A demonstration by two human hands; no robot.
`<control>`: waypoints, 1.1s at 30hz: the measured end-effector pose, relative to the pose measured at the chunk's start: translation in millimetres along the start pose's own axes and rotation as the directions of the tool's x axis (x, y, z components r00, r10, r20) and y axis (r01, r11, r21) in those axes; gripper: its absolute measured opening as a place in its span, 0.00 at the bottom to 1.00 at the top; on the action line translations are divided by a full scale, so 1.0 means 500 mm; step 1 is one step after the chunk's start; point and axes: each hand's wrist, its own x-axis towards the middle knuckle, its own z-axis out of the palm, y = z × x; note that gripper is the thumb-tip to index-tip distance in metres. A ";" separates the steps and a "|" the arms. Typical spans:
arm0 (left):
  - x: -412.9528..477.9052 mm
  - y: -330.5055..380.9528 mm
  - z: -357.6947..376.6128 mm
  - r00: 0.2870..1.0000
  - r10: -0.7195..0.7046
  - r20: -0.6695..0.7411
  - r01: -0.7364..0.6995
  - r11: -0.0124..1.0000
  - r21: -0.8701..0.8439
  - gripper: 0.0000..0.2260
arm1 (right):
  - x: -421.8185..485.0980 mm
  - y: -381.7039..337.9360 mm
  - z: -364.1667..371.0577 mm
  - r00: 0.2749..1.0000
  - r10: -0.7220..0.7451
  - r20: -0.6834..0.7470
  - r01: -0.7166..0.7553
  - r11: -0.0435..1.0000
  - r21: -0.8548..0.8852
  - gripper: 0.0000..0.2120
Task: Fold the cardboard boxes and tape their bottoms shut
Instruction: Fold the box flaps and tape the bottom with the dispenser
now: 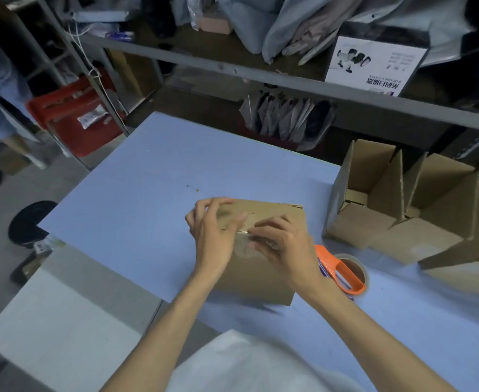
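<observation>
hands (pixel 249 239) flat on box (pixel 261 275) | tape dispenser (pixel 343 271) right | open boxes (pixel 402 205) beyond

The room is dim and a bit blue; the table (pixel 136 176) is the brightest part; the shelves (pixel 261 77) curve at the edges; the hands look soft and blurry.

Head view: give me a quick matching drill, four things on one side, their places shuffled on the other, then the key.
Things:
1. cardboard box
2. tape dispenser
3. open boxes
4. red crate

Places:
A. floor, far left
B. under both hands
C. table's right edge
D. just right of the right hand

Pairs: 1-B, 2-D, 3-C, 4-A. The left hand presses tape too.
</observation>
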 end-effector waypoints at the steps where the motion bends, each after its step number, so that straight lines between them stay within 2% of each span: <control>1: 0.001 -0.002 -0.007 0.992 0.112 0.050 -0.113 0.994 0.013 0.11 | 0.003 0.002 0.004 0.999 -0.012 -0.039 0.011 1.000 -0.022 0.06; 3: 0.009 -0.008 -0.020 0.952 0.244 0.183 -0.255 0.966 0.038 0.07 | 0.009 0.011 0.004 0.995 0.002 -0.104 -0.008 0.999 -0.049 0.05; 6: 0.021 -0.018 -0.032 0.921 0.287 0.262 -0.306 0.952 0.033 0.06 | 0.012 0.021 0.007 0.988 -0.049 -0.143 0.037 0.996 -0.086 0.04; 8: 0.022 -0.022 -0.031 0.893 0.379 0.242 -0.420 0.897 0.142 0.05 | 0.016 0.019 0.012 0.983 -0.097 -0.153 0.078 0.989 -0.122 0.00; 10: 0.019 -0.021 -0.021 0.841 0.507 0.188 -0.541 0.776 0.324 0.07 | 0.024 0.017 0.018 0.980 -0.096 -0.175 0.069 0.985 -0.158 0.05; 12: 0.015 -0.017 -0.010 0.812 0.566 0.144 -0.570 0.716 0.402 0.10 | 0.036 0.020 0.023 0.981 -0.071 -0.178 0.045 0.988 -0.148 0.07; 16: 0.034 -0.019 -0.007 0.839 0.534 0.106 -0.527 0.747 0.406 0.08 | 0.034 0.029 0.017 0.988 -0.021 -0.150 0.001 0.992 -0.128 0.03; 18: 0.047 -0.016 -0.008 0.851 0.498 0.167 -0.522 0.771 0.364 0.05 | 0.026 0.046 0.008 0.987 0.022 -0.157 -0.036 0.995 -0.090 0.02; 21: 0.063 -0.014 -0.014 0.849 0.444 0.286 -0.517 0.811 0.274 0.07 | 0.034 0.061 0.012 0.983 -0.012 -0.185 -0.008 0.994 -0.108 0.06; 24: 0.085 -0.027 -0.032 0.846 0.362 0.391 -0.456 0.872 0.180 0.15 | 0.053 0.065 0.019 0.982 -0.026 -0.188 0.013 0.997 -0.073 0.05; 26: 0.087 -0.032 -0.035 0.852 0.337 0.400 -0.422 0.895 0.145 0.19 | 0.056 0.076 0.018 0.982 -0.029 -0.187 0.019 0.998 -0.060 0.02; 28: 0.083 -0.028 -0.031 0.864 0.317 0.391 -0.390 0.913 0.121 0.20 | 0.042 0.089 0.016 0.988 -0.050 -0.148 0.039 0.996 -0.080 0.08; 32: 0.088 -0.027 -0.032 0.810 0.292 0.509 -0.413 0.900 0.142 0.28 | 0.007 0.115 -0.002 0.985 -0.077 0.152 0.101 0.983 -0.153 0.34; 33: 0.091 -0.026 -0.033 0.796 0.281 0.536 -0.422 0.893 0.157 0.30 | 0.007 0.118 -0.007 0.978 -0.075 0.193 0.106 0.982 -0.157 0.38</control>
